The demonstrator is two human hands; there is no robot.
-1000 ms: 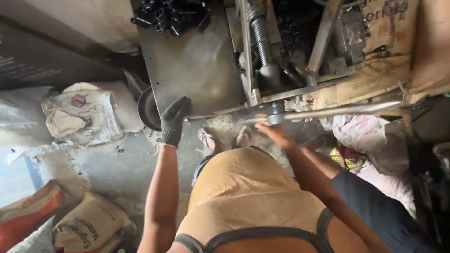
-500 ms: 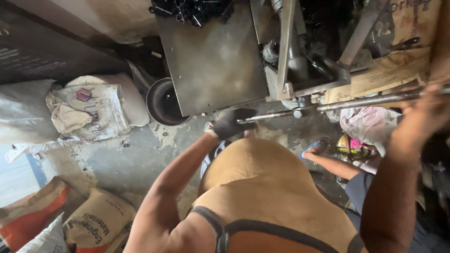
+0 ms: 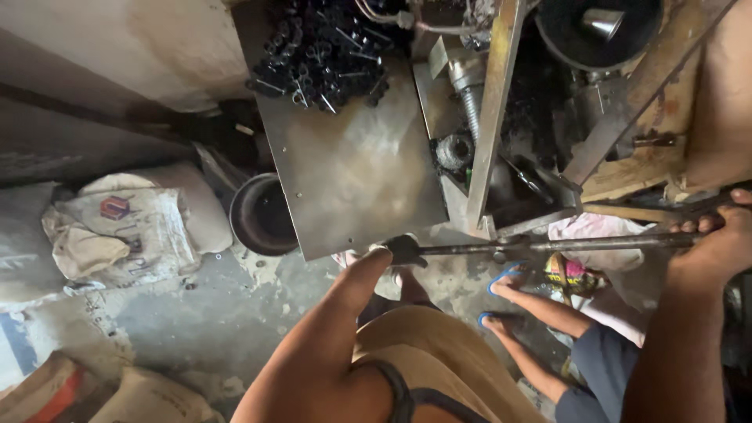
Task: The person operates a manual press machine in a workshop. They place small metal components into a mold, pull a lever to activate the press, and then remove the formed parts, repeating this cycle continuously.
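The gloved left hand (image 3: 403,251) wrapped its grip around the near end of a long metal rod (image 3: 548,246), which ran level toward three o'clock. The bare right hand (image 3: 717,239) clenched the far end. At twelve o'clock sat the steel surface (image 3: 352,172), black parts (image 3: 321,55) heaped beyond.

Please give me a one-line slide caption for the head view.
Gloved left hand and bare right hand grip a long metal rod below a steel machine table.
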